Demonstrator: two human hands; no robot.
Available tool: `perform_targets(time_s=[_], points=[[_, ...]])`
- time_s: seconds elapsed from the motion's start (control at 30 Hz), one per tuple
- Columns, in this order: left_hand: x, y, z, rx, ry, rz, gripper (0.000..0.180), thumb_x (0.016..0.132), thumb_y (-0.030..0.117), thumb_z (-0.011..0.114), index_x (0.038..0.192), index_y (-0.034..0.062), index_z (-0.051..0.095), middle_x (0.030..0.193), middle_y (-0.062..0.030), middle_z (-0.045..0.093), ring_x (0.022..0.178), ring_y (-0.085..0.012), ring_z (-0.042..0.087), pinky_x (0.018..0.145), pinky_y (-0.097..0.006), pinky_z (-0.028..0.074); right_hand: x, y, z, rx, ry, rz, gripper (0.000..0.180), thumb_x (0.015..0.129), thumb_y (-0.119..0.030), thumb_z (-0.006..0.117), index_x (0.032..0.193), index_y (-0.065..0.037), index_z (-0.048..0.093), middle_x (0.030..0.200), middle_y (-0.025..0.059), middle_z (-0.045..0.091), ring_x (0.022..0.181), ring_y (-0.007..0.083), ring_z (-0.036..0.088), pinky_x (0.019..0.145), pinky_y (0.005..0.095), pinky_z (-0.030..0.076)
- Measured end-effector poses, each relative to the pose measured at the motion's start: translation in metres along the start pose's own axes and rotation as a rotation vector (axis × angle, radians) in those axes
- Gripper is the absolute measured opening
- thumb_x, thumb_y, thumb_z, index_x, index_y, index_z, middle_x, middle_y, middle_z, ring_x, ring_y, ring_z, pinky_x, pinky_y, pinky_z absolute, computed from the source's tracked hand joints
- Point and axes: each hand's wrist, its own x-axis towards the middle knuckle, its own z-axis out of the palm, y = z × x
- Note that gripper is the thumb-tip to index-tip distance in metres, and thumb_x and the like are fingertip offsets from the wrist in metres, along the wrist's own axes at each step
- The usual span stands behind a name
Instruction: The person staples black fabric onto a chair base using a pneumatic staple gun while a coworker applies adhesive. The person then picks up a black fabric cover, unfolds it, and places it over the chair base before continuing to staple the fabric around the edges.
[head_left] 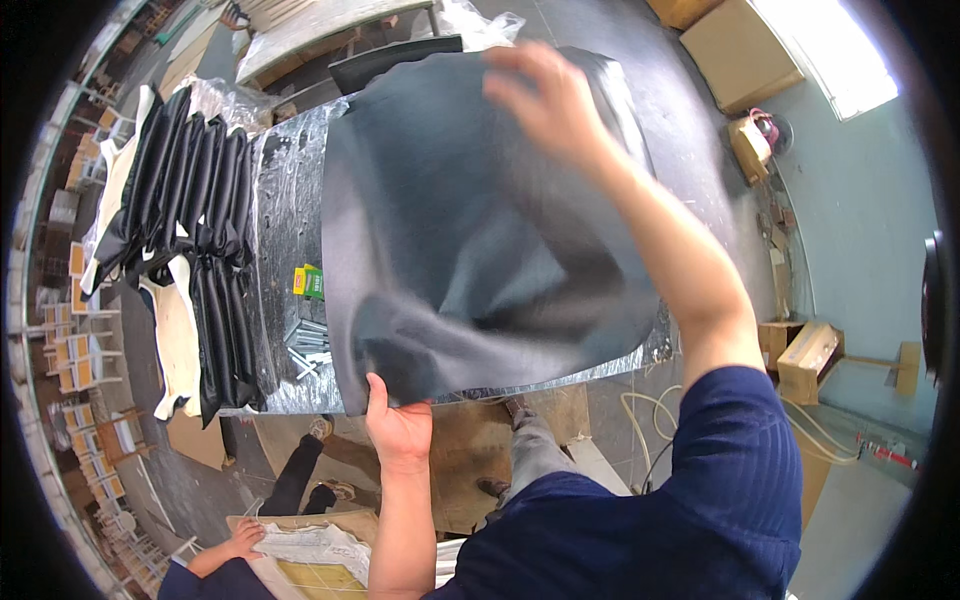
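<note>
A large sheet of black leather-like material (pixel 430 190) lies rumpled over the worktable, its near part lifted and folded. My left hand (pixel 400 432) pinches the sheet's near edge, the thumb on top and the other fingers mostly hidden beneath. Over the sheet's far edge is my right hand (pixel 550 100), smeared by motion, with its fingers apart and nothing seen in them. Whether it touches the material I cannot tell.
Left on the plastic-wrapped table (pixel 285 190) are stacked black padded covers (pixel 195 190), a small yellow-green box (pixel 308 281) and metal bolts (pixel 308 345). A co-worker's hand (pixel 245 538) rests on a padded panel (pixel 315 565) at lower left. Cardboard boxes (pixel 740 55) stand at right.
</note>
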Motion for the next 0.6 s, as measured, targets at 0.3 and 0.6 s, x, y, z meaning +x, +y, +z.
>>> perform_targets(time_s=[0.3, 0.6], points=[[0.004, -0.004, 0.046, 0.070, -0.066, -0.035, 0.044, 0.119, 0.035, 0.051, 0.153, 0.0075, 0.056, 0.150, -0.0120, 0.066, 0.135, -0.0339, 0.066, 0.110, -0.057, 0.057, -0.349, -0.137, -0.053, -0.157, -0.264, 0.414, 0.033, 0.085, -0.023, 0.088, 0.115, -0.013, 0.077, 0.118, 0.0068, 0.070, 0.116, 0.0327, 0.064, 0.106, 0.0502, 0.046], [-0.029, 0.065, 0.067, 0.589, 0.088, 0.288, 0.056, 0.112, 0.013, 0.057, 0.165, 0.0057, 0.040, 0.147, -0.0172, 0.063, 0.113, -0.0324, 0.075, 0.077, -0.051, 0.068, -0.272, -0.163, -0.120, 0.387, -0.361, 0.560, 0.018, 0.102, -0.012, 0.075, 0.117, -0.002, 0.075, 0.092, 0.0131, 0.075, 0.081, 0.0248, 0.069, 0.078, 0.0369, 0.055]])
